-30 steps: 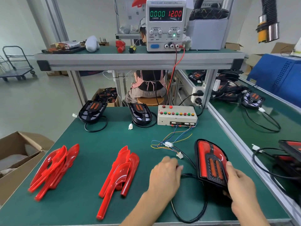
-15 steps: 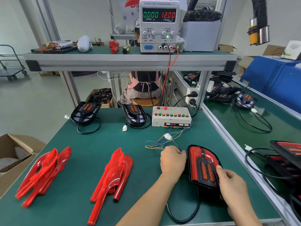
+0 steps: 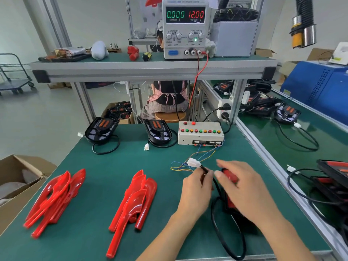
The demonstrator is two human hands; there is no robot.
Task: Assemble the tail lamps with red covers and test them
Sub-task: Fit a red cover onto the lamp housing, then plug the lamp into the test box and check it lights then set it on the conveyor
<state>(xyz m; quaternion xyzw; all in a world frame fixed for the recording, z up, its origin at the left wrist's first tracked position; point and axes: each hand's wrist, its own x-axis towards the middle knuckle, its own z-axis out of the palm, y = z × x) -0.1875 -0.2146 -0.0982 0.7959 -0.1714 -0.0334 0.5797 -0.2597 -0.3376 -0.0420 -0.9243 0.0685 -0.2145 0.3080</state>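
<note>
A tail lamp with its red cover [image 3: 231,177] lies on the green table at the right, mostly hidden under my right hand [image 3: 244,187]. That hand hovers over it with fingers stretched toward the left, blurred. My left hand [image 3: 195,187] pinches the lamp's black cable [image 3: 216,187] just behind the white connector [image 3: 193,163], which joins the coloured wires of the test box [image 3: 200,137]. Two piles of loose red covers [image 3: 54,196] [image 3: 133,204] lie at the left and middle.
Two black lamp housings [image 3: 101,129] [image 3: 158,130] with cables sit at the table's back. A power supply [image 3: 185,27] on the shelf reads 0.000 A and 12.00 V. More lamps [image 3: 333,178] lie on the right bench; a cardboard box [image 3: 17,178] stands left.
My right hand left the lamp's lower edge and swept forward over it toward the connector. My left hand shifted up onto the cable end by the white connector.
</note>
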